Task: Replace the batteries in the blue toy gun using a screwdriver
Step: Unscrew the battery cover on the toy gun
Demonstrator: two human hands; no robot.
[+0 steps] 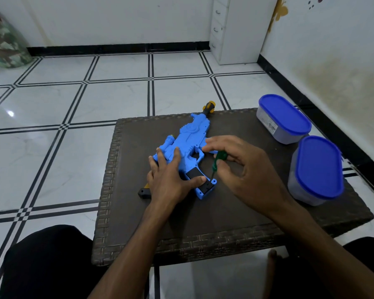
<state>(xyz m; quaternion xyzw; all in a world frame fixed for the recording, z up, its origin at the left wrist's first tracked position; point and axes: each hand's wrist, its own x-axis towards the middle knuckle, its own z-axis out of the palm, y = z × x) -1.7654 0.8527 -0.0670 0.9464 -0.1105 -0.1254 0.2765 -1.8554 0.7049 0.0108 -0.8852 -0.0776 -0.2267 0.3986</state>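
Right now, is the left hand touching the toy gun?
Touching. The head view shows the left hand pressed flat on the blue toy gun, thumb against its grip.

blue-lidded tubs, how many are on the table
2. One tub stands at the table's far right corner; the other tub stands nearer, along the right edge. Nothing suggests any hidden.
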